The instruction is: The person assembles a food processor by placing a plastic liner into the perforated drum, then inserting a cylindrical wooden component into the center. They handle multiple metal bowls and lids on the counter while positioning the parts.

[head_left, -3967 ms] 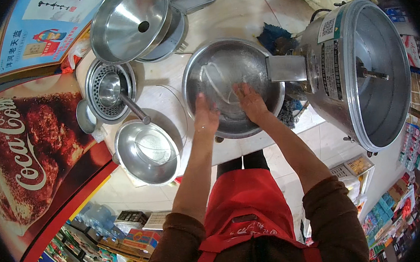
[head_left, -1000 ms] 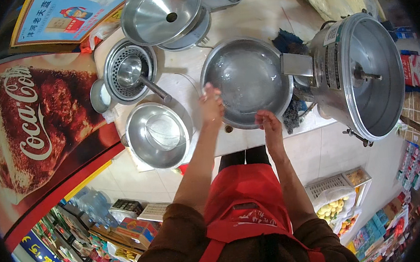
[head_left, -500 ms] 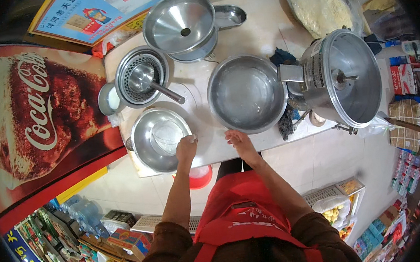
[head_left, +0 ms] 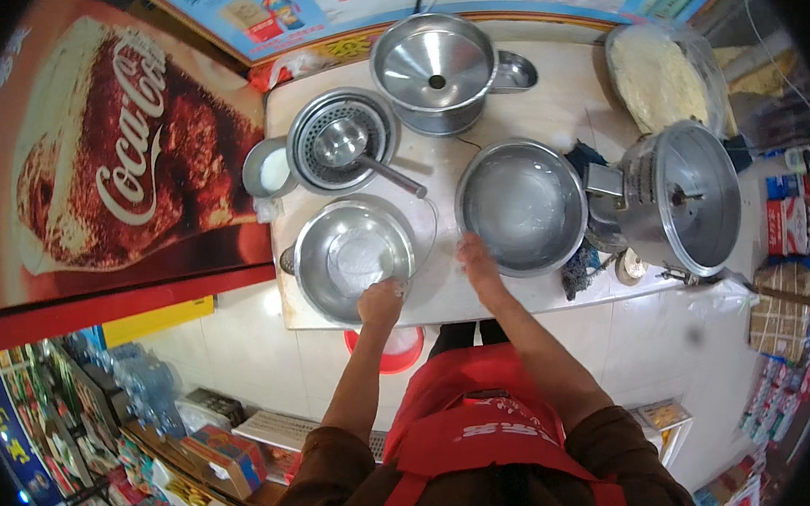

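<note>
My left hand [head_left: 382,303] is at the near right rim of a steel bowl [head_left: 317,290], its fingers curled closed. What they hold, if anything, is hidden. A pale round patch [head_left: 359,260] shows in that bowl's bottom. My right hand [head_left: 476,258] is beside the near left rim of a larger steel basin [head_left: 567,181], fingers loosely apart and nothing seen in them. The basin holds a cloudy, wet-looking layer [head_left: 516,200]. Behind the left bowl, a steel ladle [head_left: 343,145] rests in a perforated strainer [head_left: 304,146] set in another bowl.
A steel funnel-topped vessel [head_left: 432,67] stands at the back. At the right are an open steel drum machine [head_left: 704,198], dark cloths [head_left: 575,272] and a bagged tray of pale yellow stuff [head_left: 655,82]. A metal cup [head_left: 268,169] stands far left; a red basin [head_left: 399,352] lies below the table edge.
The view has shifted, so the table appears farther right and lower. My right hand has moved slightly closer to the basin's left side. My left hand stays by the left bowl's rim.
</note>
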